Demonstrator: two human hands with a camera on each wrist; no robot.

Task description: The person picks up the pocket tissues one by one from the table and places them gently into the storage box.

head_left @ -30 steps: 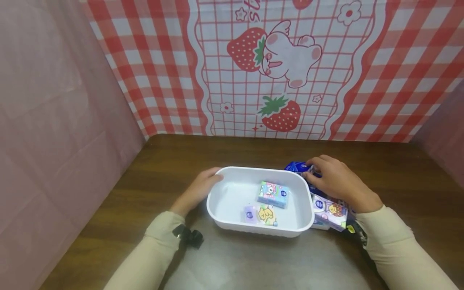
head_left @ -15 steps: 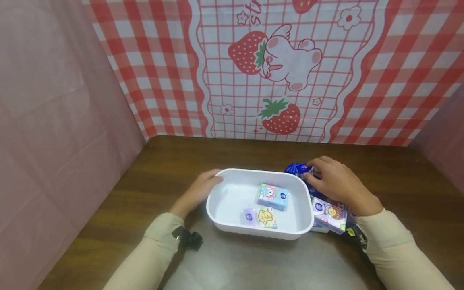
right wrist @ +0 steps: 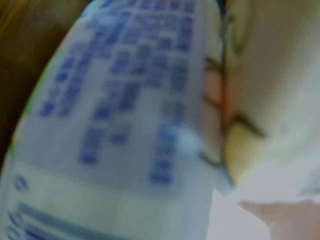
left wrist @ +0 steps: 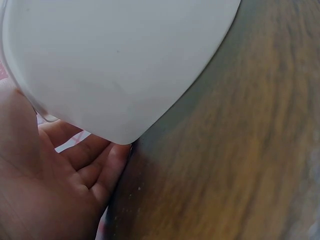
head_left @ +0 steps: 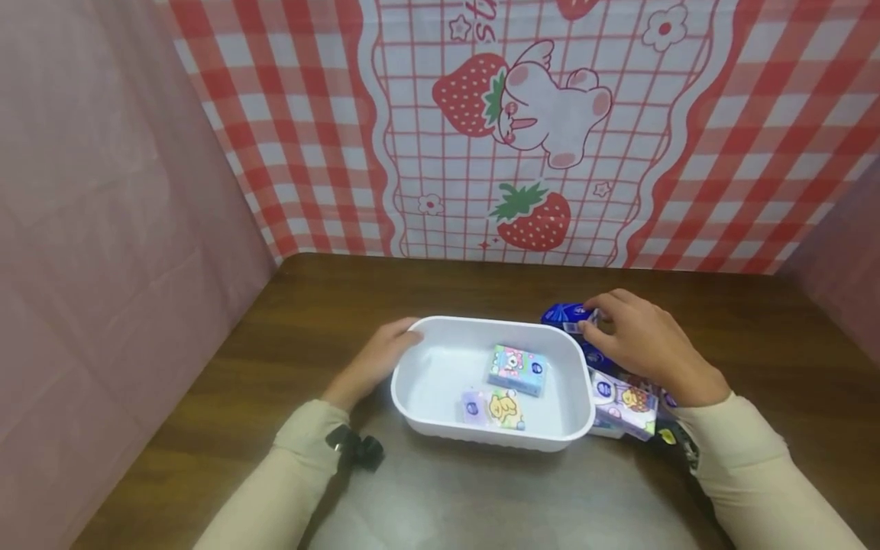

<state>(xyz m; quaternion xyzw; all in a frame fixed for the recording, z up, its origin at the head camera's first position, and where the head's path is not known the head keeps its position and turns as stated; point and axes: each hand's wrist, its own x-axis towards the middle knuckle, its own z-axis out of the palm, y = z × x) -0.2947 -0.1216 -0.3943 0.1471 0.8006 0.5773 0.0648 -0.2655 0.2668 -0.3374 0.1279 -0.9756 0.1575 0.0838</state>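
Observation:
A white plastic tub (head_left: 440,382) stands on the table, holding a light-blue cartoon tissue pack (head_left: 519,371) and a lilac-and-yellow one (head_left: 492,409). My left hand (head_left: 380,357) grips its left end, thumb over the rim; in the left wrist view the fingers (left wrist: 87,160) lie against the outer wall. Beyond the tub's right corner, my right hand (head_left: 642,336) pinches the end of a dark-blue tissue pack (head_left: 562,314) between thumb and fingers. Just below that hand lies a white-and-purple cartoon pack (head_left: 626,405). Close, blurred packaging with blue print (right wrist: 120,100) fills the right wrist view.
Several more packs lie heaped under and beside my right hand, partly hidden, among them another dark-blue one (head_left: 596,357). A red checked strawberry cloth (head_left: 536,137) hangs behind the wooden table (head_left: 344,290). Pink cloth (head_left: 124,229) hangs at the left side.
My right hand has shifted slightly up and to the right at the dark-blue pack, showing more of the pack's end. The left hand and tub stay put.

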